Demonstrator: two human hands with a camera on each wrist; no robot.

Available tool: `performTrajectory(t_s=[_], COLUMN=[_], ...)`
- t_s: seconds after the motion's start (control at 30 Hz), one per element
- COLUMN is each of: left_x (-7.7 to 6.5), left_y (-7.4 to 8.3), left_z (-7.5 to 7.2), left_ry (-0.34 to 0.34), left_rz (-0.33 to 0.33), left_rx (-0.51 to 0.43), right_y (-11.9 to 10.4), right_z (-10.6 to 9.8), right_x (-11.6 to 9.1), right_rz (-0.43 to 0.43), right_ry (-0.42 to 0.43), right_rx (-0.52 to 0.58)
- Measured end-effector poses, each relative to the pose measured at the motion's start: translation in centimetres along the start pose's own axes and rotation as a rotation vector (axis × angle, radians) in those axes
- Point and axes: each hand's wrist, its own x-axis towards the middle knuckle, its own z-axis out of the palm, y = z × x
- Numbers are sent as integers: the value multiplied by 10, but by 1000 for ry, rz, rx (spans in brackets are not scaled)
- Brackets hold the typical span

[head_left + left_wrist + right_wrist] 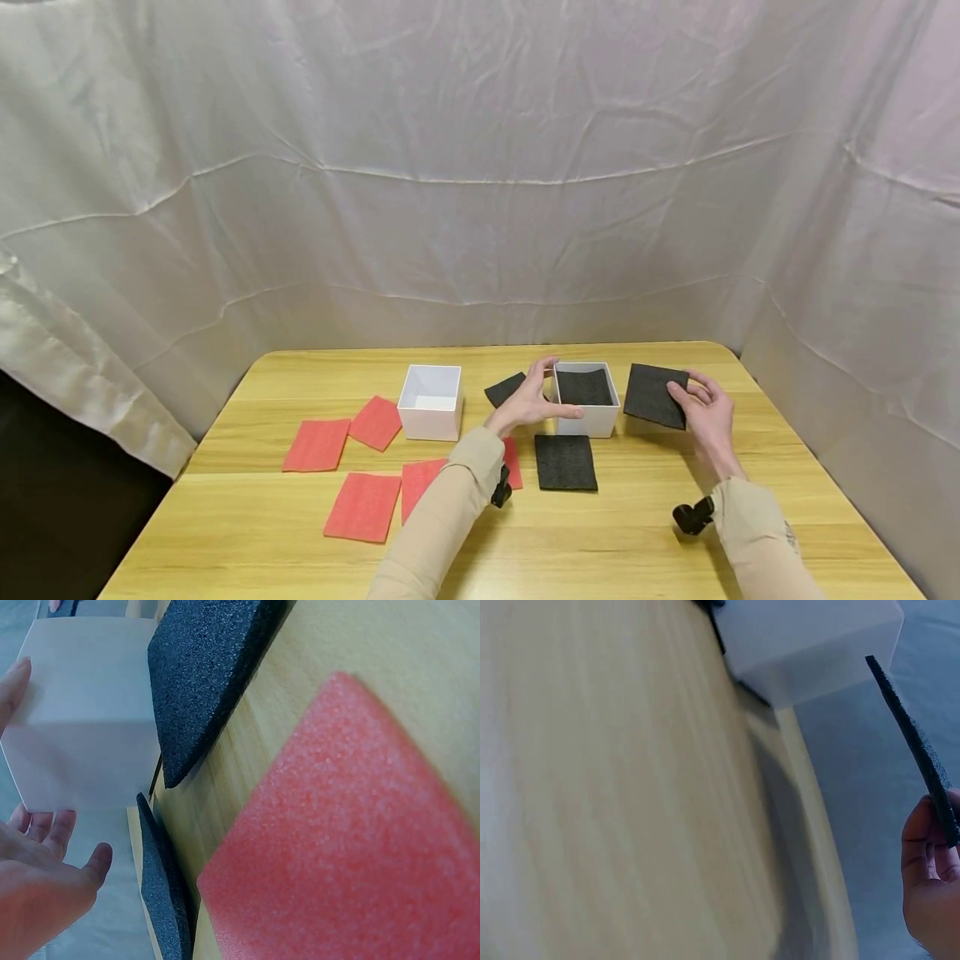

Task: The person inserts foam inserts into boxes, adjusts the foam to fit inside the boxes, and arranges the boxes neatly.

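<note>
My left hand (pixel 531 400) holds the right-hand white box (pixel 585 422), thumb along its front and fingers at its back left. In the left wrist view the thumb and fingertips lie on two sides of the box (pixel 90 682). Inside it a black foam square (pixel 585 388) shows near the top. To the right of the box, my right hand (pixel 711 417) pinches another black foam square (pixel 649 395) by its right edge, raised off the table. The right wrist view has this square (pixel 911 739) edge-on, thin and slightly bent.
A second white box (pixel 431 423) stands to the left. One black square (pixel 566 463) lies in front of the held box, another (pixel 504 389) behind my left hand. Several red foam squares (pixel 363 507) are spread over the table's left half. Pale curtains (pixel 480 233) surround the table.
</note>
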Motion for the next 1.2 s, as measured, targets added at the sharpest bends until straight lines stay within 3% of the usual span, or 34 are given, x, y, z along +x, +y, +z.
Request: performTrajectory(t_s=[0.33, 0.67, 1.2], left_x=[-1, -1, -1], left_y=[0, 0, 0], left_z=[0, 0, -1], left_ry=[4, 6, -3], left_rz=[2, 6, 11], left_rx=[-1, 10, 2], right_y=[-11, -27, -29], right_z=[11, 26, 46], right_x=[-8, -13, -8], right_rz=[-106, -77, -148], right_ry=[-22, -12, -83], right_rx=[175, 195, -53])
